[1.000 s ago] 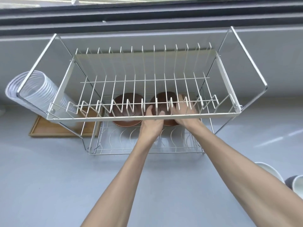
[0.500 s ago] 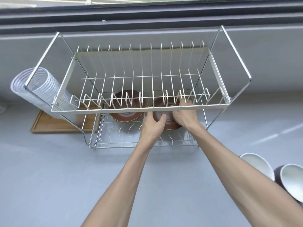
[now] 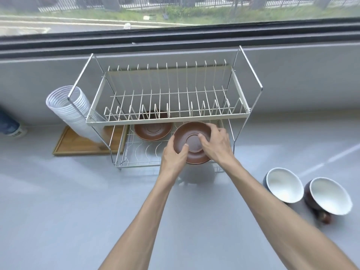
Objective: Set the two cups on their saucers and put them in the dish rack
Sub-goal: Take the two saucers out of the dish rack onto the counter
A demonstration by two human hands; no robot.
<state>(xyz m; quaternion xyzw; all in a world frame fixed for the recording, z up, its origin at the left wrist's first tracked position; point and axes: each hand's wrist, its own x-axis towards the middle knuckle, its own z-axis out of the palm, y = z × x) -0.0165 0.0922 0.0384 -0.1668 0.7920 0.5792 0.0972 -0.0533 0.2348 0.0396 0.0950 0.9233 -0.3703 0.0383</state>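
brown saucer gripped by both hands at the front of the dish rack.
second saucer lies on the lower shelf; left hand and right hand clamp the held saucer's rim; two cups sit well right on the counter.

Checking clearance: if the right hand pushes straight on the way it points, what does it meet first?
The right hand points forward-left across the held saucer. Past it, likely the second saucer on the rack's lower shelf, though depth is unclear.
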